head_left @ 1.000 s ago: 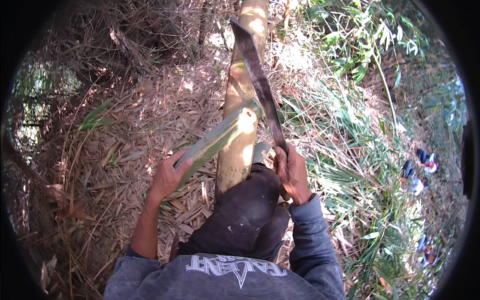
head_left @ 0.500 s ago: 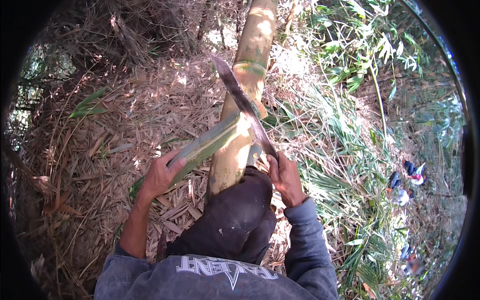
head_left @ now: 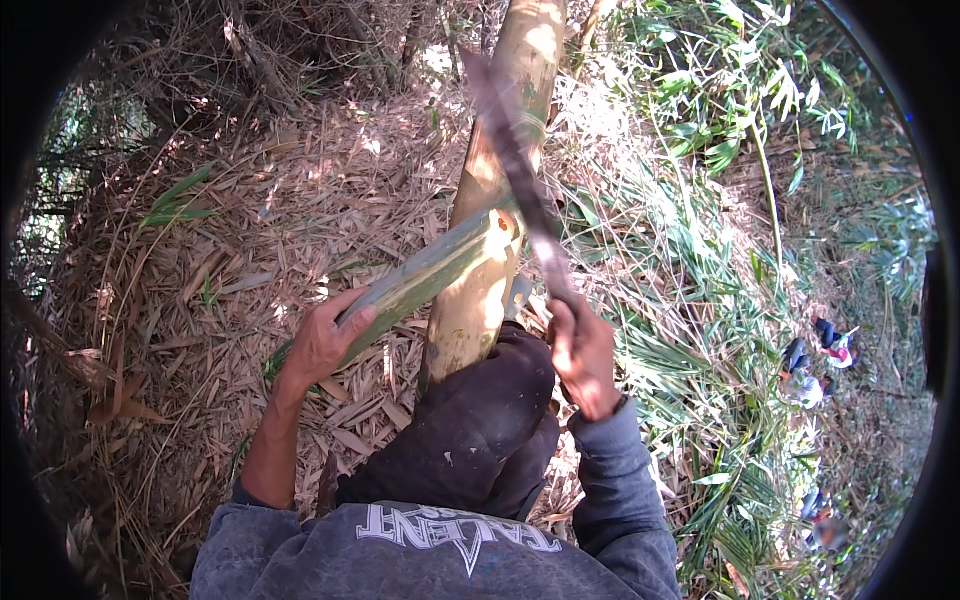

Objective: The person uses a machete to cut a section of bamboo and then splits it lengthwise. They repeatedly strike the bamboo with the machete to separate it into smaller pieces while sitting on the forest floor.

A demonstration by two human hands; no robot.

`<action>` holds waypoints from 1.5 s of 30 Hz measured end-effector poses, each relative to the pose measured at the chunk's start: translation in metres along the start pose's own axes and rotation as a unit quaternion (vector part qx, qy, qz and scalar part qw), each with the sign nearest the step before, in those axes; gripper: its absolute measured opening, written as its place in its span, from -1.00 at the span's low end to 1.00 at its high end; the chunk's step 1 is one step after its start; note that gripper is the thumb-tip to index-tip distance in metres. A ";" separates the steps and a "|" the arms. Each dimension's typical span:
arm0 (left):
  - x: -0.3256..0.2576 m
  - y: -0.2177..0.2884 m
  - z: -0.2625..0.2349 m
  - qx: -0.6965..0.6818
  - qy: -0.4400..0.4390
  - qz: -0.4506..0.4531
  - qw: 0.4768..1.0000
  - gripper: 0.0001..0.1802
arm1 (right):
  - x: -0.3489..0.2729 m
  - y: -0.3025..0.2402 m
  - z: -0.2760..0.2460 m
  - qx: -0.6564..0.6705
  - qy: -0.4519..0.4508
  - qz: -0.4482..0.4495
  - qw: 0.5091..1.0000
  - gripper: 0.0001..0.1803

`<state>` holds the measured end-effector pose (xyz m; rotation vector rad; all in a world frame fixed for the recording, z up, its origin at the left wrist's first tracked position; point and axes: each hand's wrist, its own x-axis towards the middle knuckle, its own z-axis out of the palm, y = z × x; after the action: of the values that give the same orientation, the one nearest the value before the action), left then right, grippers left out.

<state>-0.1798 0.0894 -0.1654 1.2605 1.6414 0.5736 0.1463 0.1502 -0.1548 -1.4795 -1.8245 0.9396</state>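
My left hand (head_left: 325, 340) grips the near end of a split length of green bamboo (head_left: 420, 270). Its far end rests against a thick yellowish bamboo pole (head_left: 465, 310), which slants from beside my knee away to the top of the view. In my right hand (head_left: 582, 355), the fingers are wrapped round the handle of a machete (head_left: 525, 180). The long dark blade is smeared by motion and points up and away over the pole. It passes by the strip's far end; whether it touches there I cannot tell.
My dark-trousered knee (head_left: 485, 400) is bent at the pole's near end. Dry bamboo leaves (head_left: 250, 330) cover the ground on the left. Green leafy branches (head_left: 670, 290) lie along the right. Brushwood (head_left: 330, 50) stands at the back. Other people (head_left: 805, 370) are at the far right.
The machete's blade has lifted off the strip's far end and swung up and to the right with my right hand. My left hand keeps its hold on the bamboo strip.
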 end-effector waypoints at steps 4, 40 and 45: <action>0.006 -0.003 0.000 0.006 0.004 0.005 1.000 -0.25 | 0.003 0.019 0.004 -0.076 -0.049 0.029 0.996 -0.74; -0.010 0.018 0.003 0.038 0.045 0.016 0.998 -0.34 | -0.002 0.006 0.008 -0.136 0.025 -0.119 0.983 -0.85; -0.012 0.022 0.008 0.036 0.049 -0.005 0.998 -0.34 | -0.005 0.019 0.010 -0.187 -0.012 -0.087 0.979 -0.84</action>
<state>-0.1618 0.0845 -0.1460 1.2927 1.7630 0.5820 0.1499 0.1464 -0.1766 -1.4930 -2.1963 0.5524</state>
